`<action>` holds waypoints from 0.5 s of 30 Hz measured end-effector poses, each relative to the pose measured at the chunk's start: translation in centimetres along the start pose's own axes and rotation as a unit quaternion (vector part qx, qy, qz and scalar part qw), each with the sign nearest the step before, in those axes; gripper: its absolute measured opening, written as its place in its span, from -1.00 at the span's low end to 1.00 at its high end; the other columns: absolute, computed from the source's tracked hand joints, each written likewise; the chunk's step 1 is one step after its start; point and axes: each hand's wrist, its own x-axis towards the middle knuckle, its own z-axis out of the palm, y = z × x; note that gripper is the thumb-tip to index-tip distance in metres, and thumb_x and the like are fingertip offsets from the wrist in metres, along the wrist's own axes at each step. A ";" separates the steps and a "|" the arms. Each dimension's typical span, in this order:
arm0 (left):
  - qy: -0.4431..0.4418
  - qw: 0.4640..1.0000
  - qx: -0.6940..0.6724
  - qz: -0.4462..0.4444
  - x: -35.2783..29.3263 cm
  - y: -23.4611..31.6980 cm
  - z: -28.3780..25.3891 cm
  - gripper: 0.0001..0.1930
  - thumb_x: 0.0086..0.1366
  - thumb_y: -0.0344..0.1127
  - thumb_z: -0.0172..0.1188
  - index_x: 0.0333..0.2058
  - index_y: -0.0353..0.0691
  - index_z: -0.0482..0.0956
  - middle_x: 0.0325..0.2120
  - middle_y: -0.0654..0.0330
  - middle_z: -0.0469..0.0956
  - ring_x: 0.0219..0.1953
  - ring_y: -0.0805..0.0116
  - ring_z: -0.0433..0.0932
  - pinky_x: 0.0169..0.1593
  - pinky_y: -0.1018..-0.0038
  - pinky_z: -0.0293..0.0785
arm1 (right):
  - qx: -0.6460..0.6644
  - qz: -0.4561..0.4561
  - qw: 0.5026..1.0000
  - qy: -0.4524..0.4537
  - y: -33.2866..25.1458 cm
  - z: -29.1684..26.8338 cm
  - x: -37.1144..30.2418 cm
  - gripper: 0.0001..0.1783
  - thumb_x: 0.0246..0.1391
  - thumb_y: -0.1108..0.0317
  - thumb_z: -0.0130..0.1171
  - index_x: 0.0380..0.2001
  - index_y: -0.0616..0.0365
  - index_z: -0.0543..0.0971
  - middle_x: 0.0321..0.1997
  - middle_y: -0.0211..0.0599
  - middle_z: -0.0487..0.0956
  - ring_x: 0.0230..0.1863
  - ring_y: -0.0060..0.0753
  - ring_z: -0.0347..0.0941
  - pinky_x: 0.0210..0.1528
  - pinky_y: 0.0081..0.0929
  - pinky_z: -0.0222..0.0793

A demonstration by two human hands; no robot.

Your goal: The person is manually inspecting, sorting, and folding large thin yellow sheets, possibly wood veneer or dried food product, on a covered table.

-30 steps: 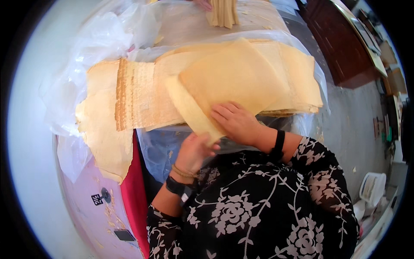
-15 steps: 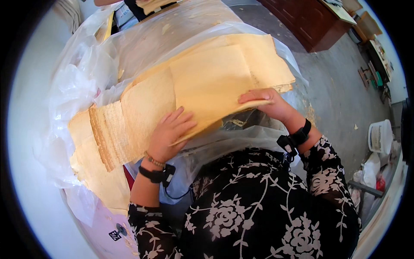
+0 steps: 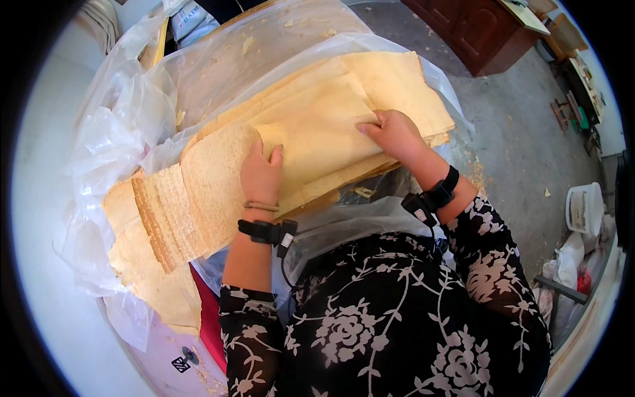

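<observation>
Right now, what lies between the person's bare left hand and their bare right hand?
In the head view, a smooth, pale-yellow, flexible sheet spans the stretch between the left hand and the right hand; nothing else shows on top of it there.

Lower pale-yellow flat sheets [image 3: 405, 85] mostly hide from me under others, and my feed's upper edge crops that dark-red wooden cabinet [image 3: 456, 33]!

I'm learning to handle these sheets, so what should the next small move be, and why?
I'd probably ease the hands gently apart to draw the top sheet smoother: the left hand and right hand are both on it, and it looks rippled rather than flat between them, above the stack of yellow sheets.
</observation>
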 end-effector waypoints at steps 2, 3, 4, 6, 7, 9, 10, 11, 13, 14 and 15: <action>0.102 0.986 0.053 0.120 -0.3 0.0 0.5 -0.42 0.21 -0.07 0.27 0.12 -0.27 0.41 -0.06 -0.09 0.52 0.00 -0.03 0.50 0.06 0.14 0.40 | -0.047 -0.022 0.998 0.019 -0.3 0.1 -0.2 -0.56 0.09 0.10 0.26 -0.15 0.28 0.62 -0.44 -0.05 0.64 -0.38 -0.02 0.57 -0.27 -0.21 0.45; 0.203 0.944 0.103 0.238 -0.4 0.1 0.9 -0.32 0.21 0.00 0.27 0.22 -0.20 0.33 0.13 -0.08 0.43 0.15 -0.01 0.41 0.18 0.13 0.32 | -0.078 -0.029 0.996 0.038 -0.4 0.2 -0.1 -0.53 0.07 0.10 0.27 -0.08 0.25 0.60 -0.41 -0.03 0.64 -0.36 0.06 0.56 -0.24 -0.14 0.45; 0.201 0.944 0.102 0.239 -0.6 0.6 1.6 -0.32 0.21 0.00 0.27 0.22 -0.20 0.33 0.13 -0.08 0.43 0.15 -0.01 0.41 0.18 0.13 0.32 | -0.109 -0.037 0.992 0.057 -0.6 0.3 -0.1 -0.49 0.05 0.10 0.28 -0.01 0.22 0.57 -0.38 -0.01 0.65 -0.34 0.13 0.55 -0.21 -0.08 0.46; 0.027 0.930 0.068 0.360 -1.9 1.2 2.4 -0.23 0.16 0.09 0.28 0.26 -0.18 0.30 0.32 -0.02 0.20 0.36 0.02 0.15 0.32 0.08 0.08 | -0.133 -0.028 0.989 0.054 -2.9 0.3 -0.7 -0.43 0.02 0.08 0.29 0.05 0.17 0.54 -0.22 -0.04 0.63 -0.25 0.10 0.56 -0.14 -0.09 0.47; 0.027 0.930 0.068 0.361 -2.1 1.7 2.4 -0.23 0.16 0.09 0.28 0.26 -0.18 0.30 0.32 -0.02 0.20 0.36 0.02 0.15 0.32 0.08 0.08 | -0.159 -0.010 0.985 0.060 -3.4 0.2 -0.9 -0.37 -0.01 0.07 0.31 0.11 0.12 0.50 -0.06 -0.06 0.62 -0.17 0.07 0.58 -0.07 -0.11 0.49; -0.024 0.937 0.038 0.346 -2.4 2.4 1.8 -0.22 0.15 0.11 0.29 0.25 -0.21 0.30 0.30 0.00 0.24 0.37 0.01 0.12 0.36 0.04 0.01 | -0.183 -0.251 0.946 0.095 -1.3 0.3 -1.3 -0.35 -0.03 0.10 0.32 0.15 0.07 0.48 0.04 -0.11 0.58 -0.09 0.05 0.56 -0.03 -0.14 0.49; -0.023 0.937 0.038 0.346 -2.3 2.5 1.6 -0.22 0.15 0.11 0.29 0.25 -0.21 0.30 0.30 0.00 0.24 0.37 0.01 0.12 0.36 0.04 0.01 | -0.188 -0.364 0.906 0.109 -0.4 0.3 -1.6 -0.34 -0.03 0.12 0.32 0.16 0.05 0.46 0.09 -0.14 0.56 -0.05 0.04 0.55 -0.01 -0.16 0.48; -0.027 0.934 0.026 0.355 -2.2 2.6 1.4 -0.23 0.15 0.06 0.30 0.24 -0.21 0.30 0.29 0.01 0.25 0.37 0.00 0.13 0.35 0.05 0.03 | -0.196 -0.476 0.848 0.124 0.3 0.3 -1.6 -0.33 -0.04 0.14 0.33 0.18 0.03 0.45 0.14 -0.16 0.54 -0.02 0.03 0.54 0.01 -0.18 0.48; -0.028 0.932 0.016 0.362 -2.0 2.4 1.1 -0.25 0.15 0.01 0.31 0.24 -0.22 0.31 0.29 0.02 0.26 0.36 -0.01 0.15 0.34 0.06 0.05 | -0.172 -0.402 0.897 0.070 0.8 0.1 -1.6 -0.40 -0.10 0.34 0.32 0.12 -0.02 0.52 0.19 -0.20 0.52 0.20 -0.09 0.43 0.18 -0.32 0.40; -0.025 0.929 -0.004 0.370 -1.9 2.0 0.9 -0.27 0.13 -0.04 0.32 0.22 -0.22 0.33 0.27 0.01 0.28 0.30 -0.02 0.23 0.31 0.10 0.12 | -0.171 -0.406 0.895 0.070 0.7 -0.4 -1.2 -0.40 -0.10 0.34 0.32 0.12 -0.02 0.52 0.19 -0.20 0.52 0.20 -0.09 0.43 0.18 -0.32 0.40; -0.021 0.925 -0.023 0.378 -1.8 1.6 0.5 -0.30 0.11 -0.10 0.33 0.21 -0.21 0.36 0.25 0.00 0.31 0.24 -0.03 0.31 0.28 0.13 0.19 | -0.156 -0.397 0.904 0.009 0.6 -1.3 -0.4 -0.43 -0.11 0.37 0.30 0.08 -0.02 0.54 0.19 -0.21 0.52 0.18 -0.08 0.45 0.17 -0.31 0.41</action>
